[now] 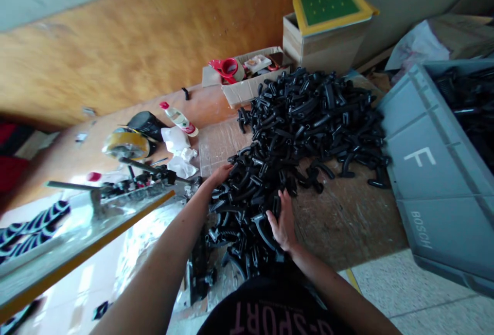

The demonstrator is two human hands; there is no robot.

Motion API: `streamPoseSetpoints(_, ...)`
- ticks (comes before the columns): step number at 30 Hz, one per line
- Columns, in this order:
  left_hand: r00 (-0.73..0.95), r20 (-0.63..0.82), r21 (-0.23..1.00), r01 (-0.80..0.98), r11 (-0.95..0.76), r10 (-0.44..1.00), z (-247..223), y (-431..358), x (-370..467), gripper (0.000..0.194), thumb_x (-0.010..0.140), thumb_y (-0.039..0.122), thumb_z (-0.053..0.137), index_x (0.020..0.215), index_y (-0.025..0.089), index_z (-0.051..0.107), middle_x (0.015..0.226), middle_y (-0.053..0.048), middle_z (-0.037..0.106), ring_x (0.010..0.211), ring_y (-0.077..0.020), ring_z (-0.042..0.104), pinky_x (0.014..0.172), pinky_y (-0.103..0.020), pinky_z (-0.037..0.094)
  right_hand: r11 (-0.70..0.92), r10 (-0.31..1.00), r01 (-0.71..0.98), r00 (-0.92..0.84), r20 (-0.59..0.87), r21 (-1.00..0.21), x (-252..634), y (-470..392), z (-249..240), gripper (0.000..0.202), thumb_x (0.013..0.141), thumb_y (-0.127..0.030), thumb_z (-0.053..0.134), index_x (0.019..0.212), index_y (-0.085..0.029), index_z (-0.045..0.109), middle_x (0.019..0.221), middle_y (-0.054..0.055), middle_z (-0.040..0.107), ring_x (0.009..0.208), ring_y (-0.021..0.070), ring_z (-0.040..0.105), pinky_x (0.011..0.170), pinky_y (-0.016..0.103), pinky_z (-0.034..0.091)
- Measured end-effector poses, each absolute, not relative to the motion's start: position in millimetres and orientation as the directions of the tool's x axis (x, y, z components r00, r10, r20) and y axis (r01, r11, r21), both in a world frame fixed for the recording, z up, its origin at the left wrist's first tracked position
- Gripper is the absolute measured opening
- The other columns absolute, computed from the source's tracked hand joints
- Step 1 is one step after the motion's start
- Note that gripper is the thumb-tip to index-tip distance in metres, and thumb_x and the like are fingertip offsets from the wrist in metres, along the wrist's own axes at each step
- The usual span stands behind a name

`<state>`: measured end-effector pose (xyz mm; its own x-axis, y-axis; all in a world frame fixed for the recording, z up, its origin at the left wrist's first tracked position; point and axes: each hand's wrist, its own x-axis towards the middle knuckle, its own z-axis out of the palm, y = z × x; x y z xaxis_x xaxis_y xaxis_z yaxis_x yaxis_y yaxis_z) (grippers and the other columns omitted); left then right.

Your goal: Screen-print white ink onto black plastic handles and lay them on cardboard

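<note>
A large heap of black curved plastic handles (301, 113), some with ribbed or spring-like parts, spreads over the work table (335, 216) and down to its near edge. My left hand (221, 176) lies against the left side of the heap, fingers stretched out and their tips partly hidden among the pieces. On the near right side, my right hand (283, 224) rests against the handles with its thumb apart from the fingers. Neither hand shows a piece clearly gripped.
To the right stands a grey crate (432, 170) with more black parts. Behind the heap are an open carton (247, 88) with a red tape dispenser (228, 69) and a taller cardboard box (328, 47). A bottle (179, 119), tape roll (126, 144) and metal fixture (92, 206) sit left.
</note>
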<state>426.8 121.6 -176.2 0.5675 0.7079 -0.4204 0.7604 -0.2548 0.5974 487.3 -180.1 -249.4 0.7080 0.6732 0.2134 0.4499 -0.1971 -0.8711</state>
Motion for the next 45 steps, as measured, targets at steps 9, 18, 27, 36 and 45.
streamPoseSetpoints(9,0.542,0.085,0.520,0.692,-0.501,0.836,-127,24,355,0.042,0.095,0.037,0.044,0.130,0.019,0.058,0.140,-0.012,0.056,0.129,-0.0249,0.051,0.110,-0.042,0.038,-0.175,0.787,0.549,0.577,0.218,-0.817,545,-230,-258,0.065,0.094,-0.045,0.050,0.151,-0.023,0.029,0.153,0.014,0.036,0.140,0.0284,0.036,0.113,0.051,0.036)
streamPoseSetpoints(18,0.898,0.080,0.119,0.423,-0.898,0.433,-200,-170,239,0.089,0.068,0.048,0.079,0.146,0.031,0.041,0.160,-0.017,0.022,0.145,-0.0415,0.024,0.109,-0.064,0.033,0.027,0.963,0.894,0.098,0.253,-0.447,498,-327,-282,0.088,0.074,-0.054,0.074,0.150,-0.034,0.033,0.164,0.008,-0.003,0.146,0.0445,0.007,0.113,0.067,0.018)
streamPoseSetpoints(27,0.835,0.169,0.086,0.517,-0.852,0.524,-226,-156,261,0.097,0.060,0.046,0.085,0.145,0.028,0.043,0.156,-0.019,0.029,0.147,-0.0430,0.011,0.111,-0.064,0.029,-0.020,0.964,0.928,0.117,0.241,-0.371,486,-269,-278,0.075,0.069,-0.059,0.077,0.136,-0.034,0.055,0.164,0.010,-0.003,0.146,0.0445,0.008,0.112,0.069,0.010)
streamPoseSetpoints(36,0.756,0.173,0.181,0.605,-0.775,0.631,-216,-164,264,0.093,0.067,0.035,0.082,0.148,0.033,0.037,0.163,-0.012,0.011,0.148,-0.0403,0.009,0.113,-0.061,0.031,-0.044,0.981,0.937,0.106,0.162,-0.346,498,-273,-246,0.057,0.077,-0.037,0.076,0.131,-0.035,0.059,0.163,0.007,0.012,0.145,0.0419,0.020,0.110,0.070,0.020)
streamPoseSetpoints(45,0.763,0.243,0.356,0.504,-0.787,0.599,-185,-167,214,0.076,0.081,0.021,0.067,0.149,0.026,0.033,0.164,-0.012,0.000,0.150,-0.0341,0.008,0.114,-0.053,0.036,0.047,0.916,0.899,0.135,0.378,-0.436,479,-216,-160,0.032,0.097,-0.021,0.042,0.107,-0.022,0.073,0.106,0.007,0.071,0.103,0.0214,0.062,0.096,0.037,0.049)
